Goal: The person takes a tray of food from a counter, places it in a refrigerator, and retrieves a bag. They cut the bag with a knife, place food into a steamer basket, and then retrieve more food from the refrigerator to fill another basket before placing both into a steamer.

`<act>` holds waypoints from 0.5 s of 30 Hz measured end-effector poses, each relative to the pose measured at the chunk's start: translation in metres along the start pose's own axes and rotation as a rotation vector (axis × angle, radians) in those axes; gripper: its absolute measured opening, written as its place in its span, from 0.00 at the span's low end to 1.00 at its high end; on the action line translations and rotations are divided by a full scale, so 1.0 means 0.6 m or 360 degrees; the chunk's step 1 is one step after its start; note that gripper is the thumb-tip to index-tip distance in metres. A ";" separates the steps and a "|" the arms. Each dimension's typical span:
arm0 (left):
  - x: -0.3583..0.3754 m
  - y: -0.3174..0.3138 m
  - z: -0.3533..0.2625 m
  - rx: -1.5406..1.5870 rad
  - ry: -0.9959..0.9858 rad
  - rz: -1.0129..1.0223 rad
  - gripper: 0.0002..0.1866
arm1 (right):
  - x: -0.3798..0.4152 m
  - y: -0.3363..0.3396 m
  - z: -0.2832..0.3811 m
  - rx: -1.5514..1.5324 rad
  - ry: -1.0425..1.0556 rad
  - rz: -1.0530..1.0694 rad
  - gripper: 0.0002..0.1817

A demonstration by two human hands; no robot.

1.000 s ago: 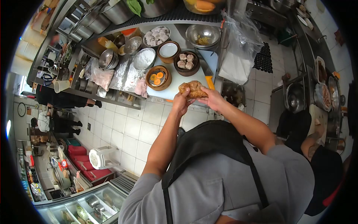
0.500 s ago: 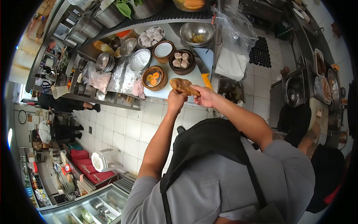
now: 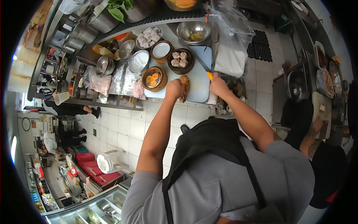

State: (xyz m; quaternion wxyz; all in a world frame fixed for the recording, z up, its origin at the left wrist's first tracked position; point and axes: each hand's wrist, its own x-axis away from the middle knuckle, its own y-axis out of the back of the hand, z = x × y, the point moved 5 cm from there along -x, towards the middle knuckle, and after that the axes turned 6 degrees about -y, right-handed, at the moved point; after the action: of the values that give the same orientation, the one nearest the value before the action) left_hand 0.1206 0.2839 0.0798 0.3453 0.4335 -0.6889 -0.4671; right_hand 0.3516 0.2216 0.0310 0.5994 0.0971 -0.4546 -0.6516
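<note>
Left hand (image 3: 174,89) on the meat (image 3: 184,86), right hand (image 3: 219,85) at the knife (image 3: 202,63)

Head view. The left hand is closed in a loose fist, with the browned meat held at its right side, over the near edge of the white board (image 3: 199,89). The right hand is partly curled, its fingers over the rear of the knife's orange handle; how firmly they close cannot be told. The blade slants away from the right hand, over the board, toward the far side. Between the two hands is a bare stretch of board.

Just beyond the left hand is a dark steamer (image 3: 181,71) containing four dumplings (image 3: 179,59). To the left of that hand, and near it, stands a wooden steamer (image 3: 154,89) with orange rounds (image 3: 152,79) in it; a pink cloth (image 3: 139,90) lies farther left. Beyond these are a steamer with a white dish (image 3: 161,49) and a bowl of flour (image 3: 138,61). Farther out, beyond both hands, is a metal bowl (image 3: 183,36) with yellow bits at its bottom. A clear bag (image 3: 232,46) hangs beyond the right hand. Well to the right of the right hand, a co-worker's hand (image 3: 317,125) is at a second board (image 3: 323,105).
</note>
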 end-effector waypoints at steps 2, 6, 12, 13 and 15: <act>-0.009 0.006 0.001 0.0127 -0.0049 0.0086 0.15 | 0.077 0.054 -0.004 -0.0165 0.0019 0.0054 0.30; -0.018 0.039 0.001 0.0377 -0.0035 0.0194 0.12 | 0.159 0.018 -0.081 -0.0771 0.0286 0.0079 0.28; -0.016 0.075 -0.028 0.0121 -0.0211 0.0101 0.09 | 0.133 -0.056 -0.021 -0.1459 0.0080 0.0636 0.14; -0.018 0.079 -0.031 0.0097 -0.0246 0.0086 0.09 | 0.126 -0.065 -0.002 -0.1444 0.0052 0.0733 0.13; -0.016 0.086 -0.034 0.0049 -0.0311 0.0061 0.09 | 0.114 -0.081 0.032 -0.1464 0.0017 0.0784 0.13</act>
State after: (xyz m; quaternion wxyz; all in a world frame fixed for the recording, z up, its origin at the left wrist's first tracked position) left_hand 0.1279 0.2952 0.1342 0.2787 0.3777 -0.7347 -0.4898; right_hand 0.2869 0.1649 0.0364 0.7179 -0.2827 -0.1275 -0.6232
